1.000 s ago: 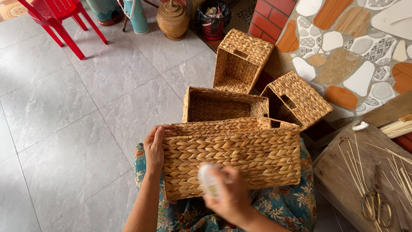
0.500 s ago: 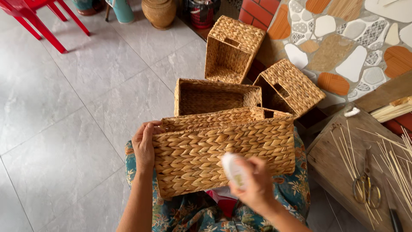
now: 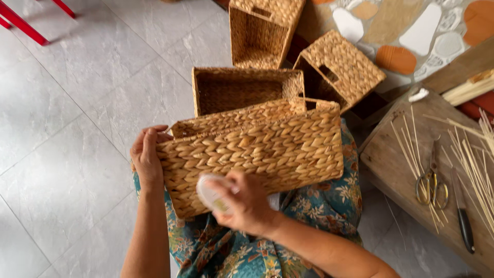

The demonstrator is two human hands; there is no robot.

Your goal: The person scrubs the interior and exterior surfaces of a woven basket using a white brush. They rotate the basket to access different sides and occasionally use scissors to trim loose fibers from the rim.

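Observation:
A rectangular woven straw basket [image 3: 267, 149] rests tilted on my lap, its long side facing me. My left hand [image 3: 146, 157] grips the basket's left end, fingers curled over the rim. My right hand [image 3: 242, 201] is closed around a small white rounded object [image 3: 210, 193], pressed against the lower front of the basket's woven side. The object is blurred and I cannot tell what it is.
Three more woven baskets lie on the tiled floor ahead: an open one [image 3: 242, 90], one on its side [image 3: 260, 31], one tipped [image 3: 339, 67]. A wooden board [image 3: 401, 170] at right carries scissors [image 3: 431, 180], a knife [image 3: 463, 219] and thin sticks [image 3: 478, 159]. Red chair legs [image 3: 23, 23] stand far left.
The view has tilted down and closer. My right hand with the white object has slid left along the basket's front; my left hand stays on the basket's end.

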